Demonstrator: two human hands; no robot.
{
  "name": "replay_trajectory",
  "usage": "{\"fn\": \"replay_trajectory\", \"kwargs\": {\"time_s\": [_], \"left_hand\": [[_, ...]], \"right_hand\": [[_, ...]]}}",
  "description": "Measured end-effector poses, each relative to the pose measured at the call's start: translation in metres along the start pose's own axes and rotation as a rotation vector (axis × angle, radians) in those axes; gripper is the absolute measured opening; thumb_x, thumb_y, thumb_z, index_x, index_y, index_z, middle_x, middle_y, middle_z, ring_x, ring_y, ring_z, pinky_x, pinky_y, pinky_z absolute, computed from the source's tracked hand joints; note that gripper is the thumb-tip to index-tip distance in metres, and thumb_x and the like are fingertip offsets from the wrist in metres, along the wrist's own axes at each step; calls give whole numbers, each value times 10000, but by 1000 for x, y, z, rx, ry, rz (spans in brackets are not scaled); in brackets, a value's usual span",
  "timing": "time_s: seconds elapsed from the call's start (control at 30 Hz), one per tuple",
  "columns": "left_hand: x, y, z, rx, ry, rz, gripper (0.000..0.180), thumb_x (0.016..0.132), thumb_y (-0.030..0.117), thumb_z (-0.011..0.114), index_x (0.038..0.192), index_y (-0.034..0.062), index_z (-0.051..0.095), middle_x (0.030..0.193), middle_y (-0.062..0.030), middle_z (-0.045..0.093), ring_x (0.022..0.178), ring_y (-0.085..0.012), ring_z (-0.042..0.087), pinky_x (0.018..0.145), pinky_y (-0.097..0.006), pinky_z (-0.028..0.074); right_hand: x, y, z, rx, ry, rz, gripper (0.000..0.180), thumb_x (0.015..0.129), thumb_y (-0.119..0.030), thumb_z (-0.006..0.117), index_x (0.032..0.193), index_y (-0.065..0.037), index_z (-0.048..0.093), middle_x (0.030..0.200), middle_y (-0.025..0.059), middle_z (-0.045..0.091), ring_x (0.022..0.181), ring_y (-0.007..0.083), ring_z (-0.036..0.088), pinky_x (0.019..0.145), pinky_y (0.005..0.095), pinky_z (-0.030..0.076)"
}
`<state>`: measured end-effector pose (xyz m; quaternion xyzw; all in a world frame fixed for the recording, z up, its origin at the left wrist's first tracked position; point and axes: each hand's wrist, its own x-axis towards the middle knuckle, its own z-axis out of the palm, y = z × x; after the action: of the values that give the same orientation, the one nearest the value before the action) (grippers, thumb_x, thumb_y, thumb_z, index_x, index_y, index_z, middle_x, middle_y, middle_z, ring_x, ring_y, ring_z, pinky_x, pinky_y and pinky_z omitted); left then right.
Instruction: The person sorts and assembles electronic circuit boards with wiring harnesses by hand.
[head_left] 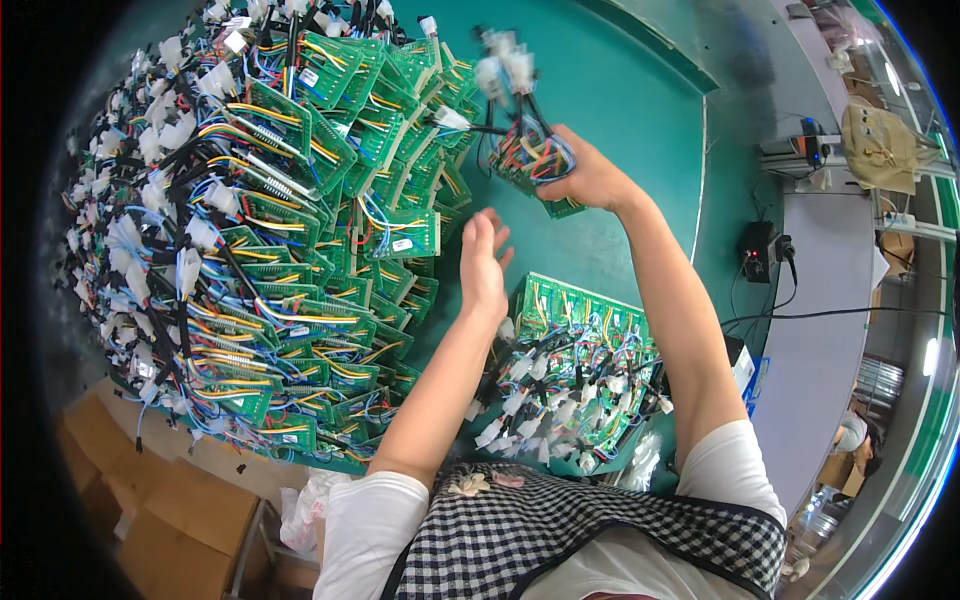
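My right hand [590, 175] is raised over the green table [620, 110] and grips a green circuit board [535, 165] with a bundle of coloured wires. Its white connectors [505, 65] dangle upward in the picture, slightly blurred. My left hand [483, 262] hovers open just below and to the left of that board, fingers apart, holding nothing. Close to my body lies a small stack of similar wired boards [575, 370].
A large heap of green circuit boards with wires and white plugs [270, 220] covers the table's left side. A black power adapter [760, 250] with cables sits at the right. Cardboard boxes [170, 510] stand on the floor at lower left. Another person [850, 435] is at the far right.
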<state>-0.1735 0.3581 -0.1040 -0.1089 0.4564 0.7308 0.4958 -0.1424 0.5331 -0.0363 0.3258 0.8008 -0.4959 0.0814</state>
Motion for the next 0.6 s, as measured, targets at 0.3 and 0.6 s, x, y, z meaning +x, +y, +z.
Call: {"fn": "replay_trajectory", "kwargs": {"time_s": [0.3, 0.6], "left_hand": [[-26, 7, 3, 758, -37, 749, 233, 782, 127, 553, 988, 21, 534, 1133, -143, 495, 1060, -251, 463, 911, -353, 340], [14, -4, -16, 1882, -149, 921, 552, 786, 188, 552, 1294, 196, 339, 1382, -39, 230, 1281, -318, 166, 975, -589, 149]], "right_hand": [[25, 23, 55, -583, -58, -89, 937, 573, -198, 710, 1342, -94, 186, 1149, 217, 436, 1054, 393, 435, 874, 402, 398], [-43, 73, -8, -124, 189, -173, 672, 631, -262, 700, 1209, -47, 434, 1171, 219, 475, 1068, 311, 474, 904, 365, 384]]}}
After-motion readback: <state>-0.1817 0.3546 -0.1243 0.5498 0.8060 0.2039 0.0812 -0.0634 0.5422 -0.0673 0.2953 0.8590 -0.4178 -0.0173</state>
